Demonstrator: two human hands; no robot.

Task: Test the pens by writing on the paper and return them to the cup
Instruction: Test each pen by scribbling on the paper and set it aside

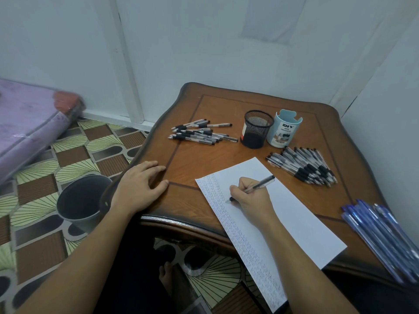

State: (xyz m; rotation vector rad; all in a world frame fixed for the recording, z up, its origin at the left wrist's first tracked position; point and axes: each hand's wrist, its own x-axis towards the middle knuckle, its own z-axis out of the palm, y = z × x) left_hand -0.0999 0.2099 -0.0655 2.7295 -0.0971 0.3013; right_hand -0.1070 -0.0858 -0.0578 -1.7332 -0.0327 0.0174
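On the wooden table (pixel 226 155), right hand (pixel 254 200) pinches a pen (pixel 260 184), tip on the paper (pixel 294 211), likely mid-test. Left hand (pixel 142 186) rests flat, fingers spread, probably bracing. Mesh cup (pixel 257 129) stands beyond, within reach for returns.

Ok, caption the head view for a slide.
Right hand tests a pen on the paper, left hand rests on the table, loose pens lie beside the mesh cup.

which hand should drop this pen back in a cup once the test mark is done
Right. The right hand grips the pen, tip on the paper, and the mesh cup stands just beyond it. The left hand rests flat on the table edge, holding nothing, farther away.
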